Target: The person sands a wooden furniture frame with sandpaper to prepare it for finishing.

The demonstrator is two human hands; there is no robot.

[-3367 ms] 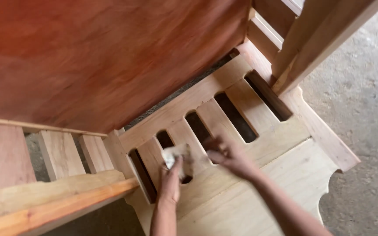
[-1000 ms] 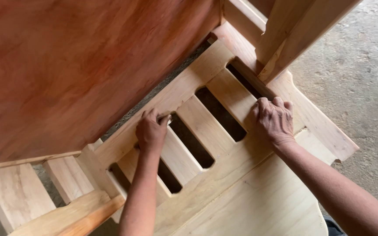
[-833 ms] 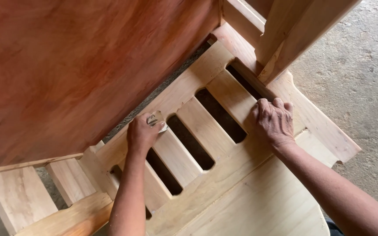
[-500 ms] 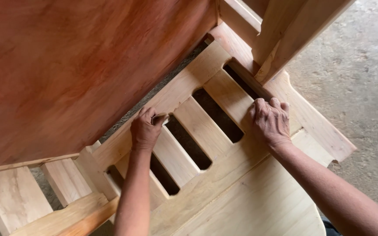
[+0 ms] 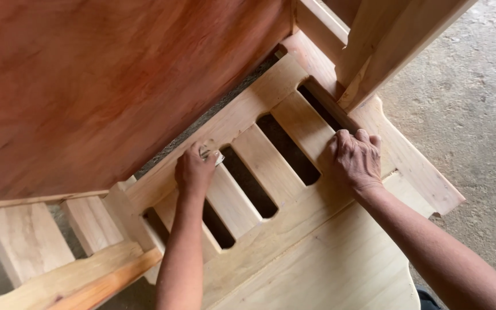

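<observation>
A pale unfinished wooden slatted panel (image 5: 271, 166) lies tilted below me, with several flat slats and dark gaps between them. My left hand (image 5: 193, 172) presses a small folded piece of sandpaper (image 5: 212, 155) against the upper end of a slat, close to the top rail (image 5: 248, 109). My right hand (image 5: 356, 159) rests palm down on the right side of the panel, fingers curled over the edge of a slat by the rightmost gap. A curved pale board (image 5: 340, 270) forms the panel's lower part.
A large reddish-brown plywood sheet (image 5: 104, 80) fills the upper left. A pale wooden post (image 5: 391, 40) rises at the upper right. More slats and a rail (image 5: 58, 281) sit at the lower left. Grey concrete floor (image 5: 477, 115) lies to the right.
My left hand has shifted up from the lower slats to the top of a slat and rubs there in short strokes. My right hand moved to the right side and stays planted.
</observation>
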